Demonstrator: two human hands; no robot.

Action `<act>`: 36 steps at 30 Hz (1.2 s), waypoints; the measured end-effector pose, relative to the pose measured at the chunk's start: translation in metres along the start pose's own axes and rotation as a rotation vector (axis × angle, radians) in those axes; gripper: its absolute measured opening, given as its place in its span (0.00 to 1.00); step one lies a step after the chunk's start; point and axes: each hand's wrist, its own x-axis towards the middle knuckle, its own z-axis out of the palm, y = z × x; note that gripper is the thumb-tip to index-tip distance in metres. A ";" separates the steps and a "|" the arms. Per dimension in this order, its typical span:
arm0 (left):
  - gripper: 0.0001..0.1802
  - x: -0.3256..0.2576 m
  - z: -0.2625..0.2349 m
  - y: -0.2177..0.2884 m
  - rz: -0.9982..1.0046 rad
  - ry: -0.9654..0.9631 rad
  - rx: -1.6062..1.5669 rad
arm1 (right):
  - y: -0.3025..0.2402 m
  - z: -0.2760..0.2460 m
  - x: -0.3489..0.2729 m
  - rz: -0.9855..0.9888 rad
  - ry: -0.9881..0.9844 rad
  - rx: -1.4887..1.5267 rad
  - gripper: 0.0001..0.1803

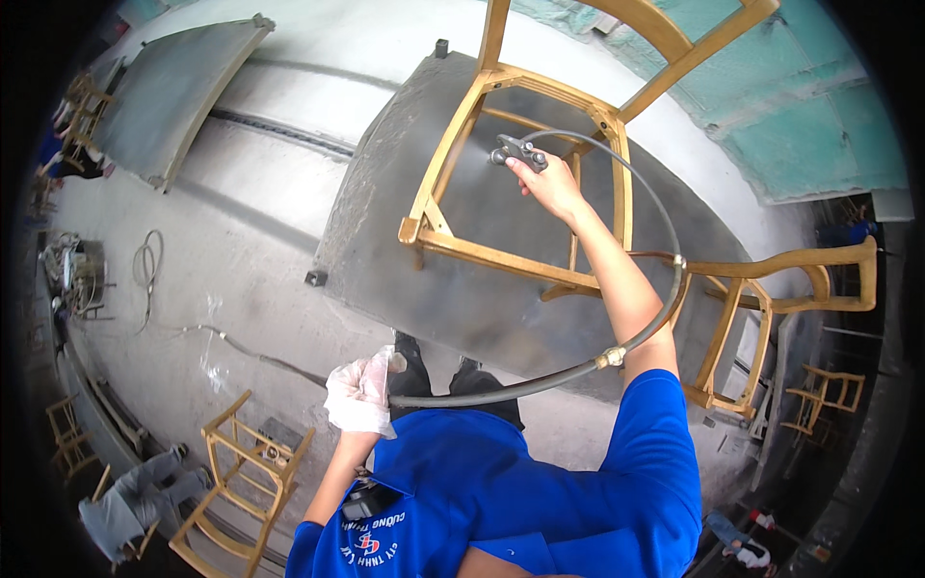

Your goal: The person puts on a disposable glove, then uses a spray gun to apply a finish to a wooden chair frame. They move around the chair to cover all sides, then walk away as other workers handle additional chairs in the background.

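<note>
My right hand (554,185) is closed around a small dark spray gun (520,151), held over the open seat of a wooden chair frame (434,183). A faint haze hangs by the nozzle, left of the gun. My left hand (360,393), in a thin whitish glove, grips a grey hose (501,393) at waist height. From there the hose curves past my right forearm, through brass fittings, up to the gun. The seatless chair stands on a dark grey board (376,231), its backrest toward the far side. Neither hand touches the chair.
Another wooden chair (737,328) stands close on my right. More chair frames (255,462) are at lower left, near a person in grey (145,501). The hose trails across the floor past a metal pot (85,277). A second grey board (178,96) lies at far left.
</note>
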 end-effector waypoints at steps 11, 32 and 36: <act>0.21 -0.069 0.043 0.020 0.063 0.098 0.012 | -0.013 -0.043 -0.091 -0.147 -0.318 0.103 0.18; 0.14 -0.085 0.019 -0.019 0.069 0.323 0.205 | 0.041 0.015 0.051 -0.411 0.036 -0.733 0.25; 0.16 -0.089 0.024 -0.032 -0.055 0.384 0.069 | 0.075 0.050 0.081 -0.378 -0.120 -0.741 0.24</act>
